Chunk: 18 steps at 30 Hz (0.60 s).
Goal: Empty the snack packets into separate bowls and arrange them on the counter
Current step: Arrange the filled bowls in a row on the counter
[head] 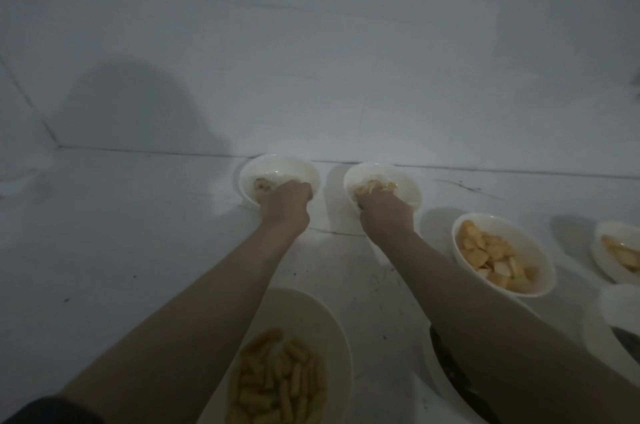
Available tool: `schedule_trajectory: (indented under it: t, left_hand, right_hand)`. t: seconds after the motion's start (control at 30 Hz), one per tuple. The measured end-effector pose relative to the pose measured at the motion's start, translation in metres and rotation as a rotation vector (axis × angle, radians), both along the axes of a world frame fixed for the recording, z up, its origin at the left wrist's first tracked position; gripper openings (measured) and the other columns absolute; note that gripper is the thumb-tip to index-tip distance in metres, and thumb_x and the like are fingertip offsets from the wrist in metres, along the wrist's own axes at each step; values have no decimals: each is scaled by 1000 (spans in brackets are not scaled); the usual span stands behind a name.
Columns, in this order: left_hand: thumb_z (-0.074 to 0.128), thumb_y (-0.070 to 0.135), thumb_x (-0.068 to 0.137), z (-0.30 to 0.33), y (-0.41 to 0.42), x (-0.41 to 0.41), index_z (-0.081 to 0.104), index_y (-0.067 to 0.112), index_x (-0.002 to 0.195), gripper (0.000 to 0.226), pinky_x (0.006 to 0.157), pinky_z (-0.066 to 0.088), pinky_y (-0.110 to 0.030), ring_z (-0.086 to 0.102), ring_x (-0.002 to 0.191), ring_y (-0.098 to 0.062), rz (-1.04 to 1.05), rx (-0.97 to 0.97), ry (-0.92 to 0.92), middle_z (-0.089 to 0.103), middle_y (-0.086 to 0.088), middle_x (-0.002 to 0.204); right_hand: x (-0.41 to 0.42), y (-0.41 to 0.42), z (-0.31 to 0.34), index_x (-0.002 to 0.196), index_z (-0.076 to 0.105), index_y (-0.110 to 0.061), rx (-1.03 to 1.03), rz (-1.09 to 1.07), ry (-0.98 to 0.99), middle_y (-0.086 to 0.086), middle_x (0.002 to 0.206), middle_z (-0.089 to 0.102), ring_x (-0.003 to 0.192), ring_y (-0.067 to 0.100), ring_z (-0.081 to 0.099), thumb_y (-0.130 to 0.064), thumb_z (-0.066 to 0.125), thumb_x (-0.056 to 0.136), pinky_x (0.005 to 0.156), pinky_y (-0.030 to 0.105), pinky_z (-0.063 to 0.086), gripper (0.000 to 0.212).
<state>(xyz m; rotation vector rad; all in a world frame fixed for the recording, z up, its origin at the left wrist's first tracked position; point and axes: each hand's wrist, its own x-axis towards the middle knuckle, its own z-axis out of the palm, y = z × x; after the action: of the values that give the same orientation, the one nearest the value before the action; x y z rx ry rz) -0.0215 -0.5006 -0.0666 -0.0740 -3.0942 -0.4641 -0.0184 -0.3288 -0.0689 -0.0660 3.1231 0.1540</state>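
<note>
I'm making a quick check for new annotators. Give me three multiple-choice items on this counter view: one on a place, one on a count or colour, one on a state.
1. Where are the two bowls that the hands grip?
A. at the back of the counter, by the wall
B. at the counter's near edge
C. stacked on each other

2. What colour are the bowls?
A. blue
B. white
C. black

3. How is the bowl of stick-shaped snacks?
A. overturned
B. held up in the air
C. standing between the forearms, untouched

Answers:
1 A: the left hand grips the left bowl and the right hand the right bowl, both near the wall seam.
2 B: all rims look white.
3 C: the stick snack bowl stands upright on the counter.
</note>
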Motion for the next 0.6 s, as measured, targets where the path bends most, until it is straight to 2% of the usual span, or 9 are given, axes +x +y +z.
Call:
schedule_trajectory:
  t: [0.2, 0.5, 0.6]
  left_hand:
    - [49, -4, 86, -4, 10, -6, 59, 23, 120, 45, 89, 51, -39, 58, 111, -25, -20, 57, 26, 60, -2, 122]
    - [46, -6, 85, -6, 13, -2, 59, 23, 119, 47, 84, 48, -37, 56, 110, -26, 28, 66, 51, 58, 0, 121]
    - [47, -6, 85, -4, 14, 1, 58, 22, 120, 47, 84, 49, -39, 55, 111, -27, 40, 59, 29, 57, -1, 122]
  right_hand:
    - [-1, 7, -2, 118, 63, -22, -65, 14, 67, 6, 114, 65, 105, 27, 63, -9, 48, 95, 80, 38, 52, 30]
    - [-1, 16, -1, 114, 65, -22, -70, 47, 60, 5, 110, 65, 102, 26, 63, -12, 53, 94, 73, 35, 52, 25]
    - [0, 20, 2, 117, 64, -22, -104, 35, 43, 6, 113, 65, 105, 26, 62, -11, 55, 93, 77, 37, 54, 27]
